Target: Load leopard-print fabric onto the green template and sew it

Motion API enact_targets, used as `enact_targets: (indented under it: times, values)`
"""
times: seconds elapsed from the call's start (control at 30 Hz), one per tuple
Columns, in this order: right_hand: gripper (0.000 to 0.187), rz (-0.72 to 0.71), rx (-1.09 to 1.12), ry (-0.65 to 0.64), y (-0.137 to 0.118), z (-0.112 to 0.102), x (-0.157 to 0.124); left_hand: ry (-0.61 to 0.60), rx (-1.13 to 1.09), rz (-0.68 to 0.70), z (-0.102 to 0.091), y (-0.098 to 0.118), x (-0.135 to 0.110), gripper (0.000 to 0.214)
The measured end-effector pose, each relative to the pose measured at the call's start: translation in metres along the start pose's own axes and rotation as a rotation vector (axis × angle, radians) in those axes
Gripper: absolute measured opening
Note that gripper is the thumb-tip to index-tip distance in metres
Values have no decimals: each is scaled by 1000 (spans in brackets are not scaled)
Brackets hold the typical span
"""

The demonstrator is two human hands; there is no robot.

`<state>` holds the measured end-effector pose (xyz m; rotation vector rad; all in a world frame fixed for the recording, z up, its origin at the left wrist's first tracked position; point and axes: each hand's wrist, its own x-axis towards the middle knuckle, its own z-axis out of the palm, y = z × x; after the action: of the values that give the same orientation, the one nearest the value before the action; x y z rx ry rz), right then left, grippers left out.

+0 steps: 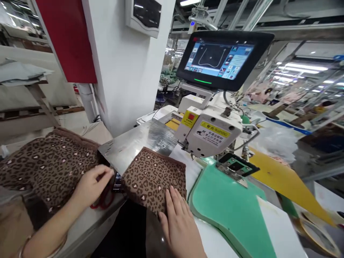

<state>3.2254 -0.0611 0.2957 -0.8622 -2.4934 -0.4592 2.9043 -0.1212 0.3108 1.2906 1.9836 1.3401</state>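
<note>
Fingers (174, 200) of the right hand lie flat together on the patch (154, 177); left fingers (103, 173) curl at its left edge. Best smooth it flat, square to the plate (139, 141) behind them.

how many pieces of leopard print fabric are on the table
2. A small leopard print piece lies on the metal plate under the right hand. A larger leopard print pile sits beside the left hand; it may hide more layers.
</note>
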Motion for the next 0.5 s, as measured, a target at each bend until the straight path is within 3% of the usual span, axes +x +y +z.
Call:
enact_targets:
  times: [0.13, 0.27, 0.4, 0.5]
  values:
    - [53, 10, -10, -69, 5, 5, 11, -229, -390, -295, 31, -14, -38, 62]
    - [49, -9, 5, -27, 9, -5, 17, -316, -659, -391, 51, -5, -44, 65]
    - [51, -106, 40, -39, 5, -14, 4, -227, -693, -372, 42, 2, -36, 52]
    - [53, -108, 117, -86, 0, -23, -16, -241, -571, -352, 27, -2, -35, 49]
